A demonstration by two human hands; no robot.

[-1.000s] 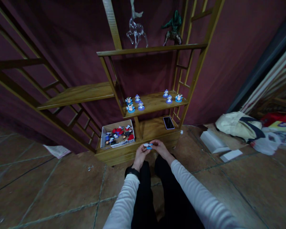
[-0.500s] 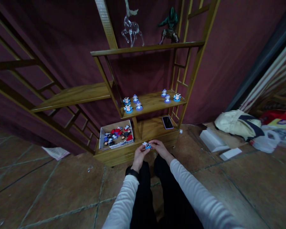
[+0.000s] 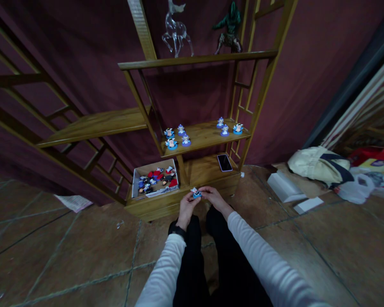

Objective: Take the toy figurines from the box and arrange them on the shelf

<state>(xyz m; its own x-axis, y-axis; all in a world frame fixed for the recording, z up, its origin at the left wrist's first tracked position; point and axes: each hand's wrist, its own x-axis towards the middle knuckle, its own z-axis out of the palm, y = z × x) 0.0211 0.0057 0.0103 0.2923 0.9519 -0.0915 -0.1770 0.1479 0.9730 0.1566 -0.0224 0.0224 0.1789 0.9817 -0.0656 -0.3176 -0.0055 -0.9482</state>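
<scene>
Between my two hands is a small toy figurine (image 3: 196,193), white and black on a blue base. My left hand (image 3: 187,207) grips it from the left, thumb and fingers closed around its base. From the right, the fingertips of my right hand (image 3: 213,197) pinch its other side. Ahead, on the middle shelf (image 3: 202,135), stand similar figurines: a left group with purple-based ones (image 3: 186,140) and blue-based ones (image 3: 171,143), and a right group with two purple-based ones (image 3: 224,130) and a blue-based one (image 3: 238,128). Left of my hands sits an open box (image 3: 135,184) of mixed figurines.
A phone (image 3: 224,163) lies on the lower shelf. On the top shelf stand a clear deer ornament (image 3: 176,33) and a green hooded figure (image 3: 229,27). White boxes (image 3: 285,186), a cream bag (image 3: 318,165) and a plastic bag (image 3: 358,186) lie on the floor at right.
The figurine in my hands has turned more upright, its white head now above the blue base. Both hands stay in nearly the same place. The view has shifted slightly.
</scene>
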